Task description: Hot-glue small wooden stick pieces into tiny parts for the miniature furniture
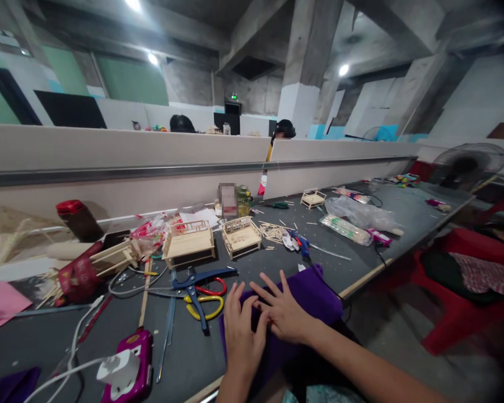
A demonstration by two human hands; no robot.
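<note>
Both my hands rest on a purple cloth (315,294) at the near edge of the grey table (361,263). My left hand (240,330) lies flat on the cloth with its fingers stretched forward. My right hand (282,309) lies beside it, fingers spread, its fingertips touching the left hand's fingers. Neither hand holds anything. Just left of the hands lie blue-handled cutters (195,285) and yellow and red scissors (208,302).
Small wooden stick-built beds (189,242) (241,235) (313,197) stand on the table with loose sticks (273,229), a glue gun (301,244), plastic bags (357,212), a dark jar (79,219), a pink phone with a white charger (128,366). Red chairs (462,280) stand right. People sit behind the partition.
</note>
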